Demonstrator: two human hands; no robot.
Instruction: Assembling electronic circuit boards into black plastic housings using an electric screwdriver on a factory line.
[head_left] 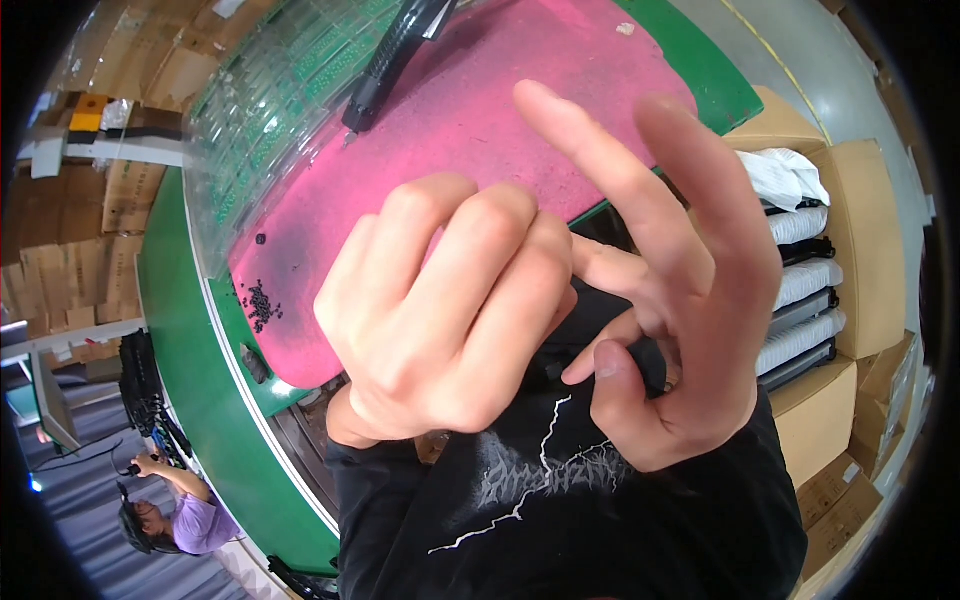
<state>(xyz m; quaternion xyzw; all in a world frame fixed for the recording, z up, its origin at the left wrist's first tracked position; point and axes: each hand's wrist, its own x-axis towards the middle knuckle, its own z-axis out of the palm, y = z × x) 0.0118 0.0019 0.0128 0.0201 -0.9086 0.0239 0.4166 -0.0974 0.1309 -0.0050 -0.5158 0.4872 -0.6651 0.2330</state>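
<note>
In front of my chest, my left hand [450,300] is closed into a fist, the back of it toward me. Its curled fingertips are hidden, so anything inside cannot be made out. Close beside it on the right, my right hand [690,290] has its fingers spread, two of them stretched upward. Another of its fingers reaches over to the left fist and seems to touch it. Beyond both hands lies a worn pink mat [470,110], with a black electric screwdriver [385,75] over its far side. Small black screws [262,305] lie scattered at its left edge.
Clear trays with green circuit boards [270,140] line the mat's far left. A green table [195,330] runs down the left. At right, an open cardboard box [865,250] holds wrapped items [805,290]. A person in purple [200,520] is at lower left.
</note>
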